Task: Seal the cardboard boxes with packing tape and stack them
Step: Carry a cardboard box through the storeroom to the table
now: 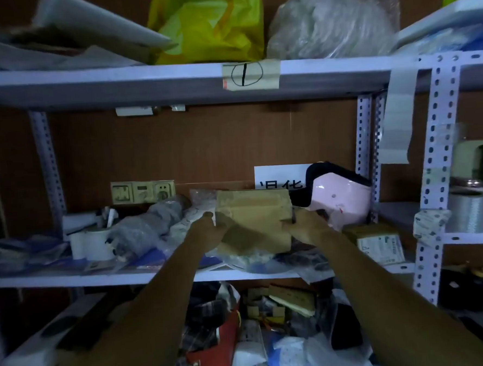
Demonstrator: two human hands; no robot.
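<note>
— Shelving first: what sits on the middle shelf (104, 277)?

— Clutter, mostly. A small cardboard box (255, 220) stands near the centre on a heap of clear plastic bags (256, 259). To its right lies a pink helmet (340, 202) with a black strap, glossy and rounded. To its left, a bubble-wrapped bundle (146, 225) and two white tape rolls (92, 244) standing on edge.

— And the box itself?

— Plain brown, rectangular, top flaps down. Whether tape is on it, I cannot tell; the picture is dim and blurred.

— The hands?

— Both are on it. The left hand (209, 230) presses the box's left side, fingers curled round the near corner. The right hand (305, 225) clasps the right side, thumb up along the edge. So the box is grasped between the two, arms stretched forward.

— Above?

— On the upper shelf (115, 77), a crumpled yellow plastic bag (208, 23) and a clear bag (329, 22) stuffed with something pale. A paper label (250, 74) with a circled 1 is stuck to the shelf edge.

— Below?

— A jumble of bags and cardboard scraps (290, 298).
</note>
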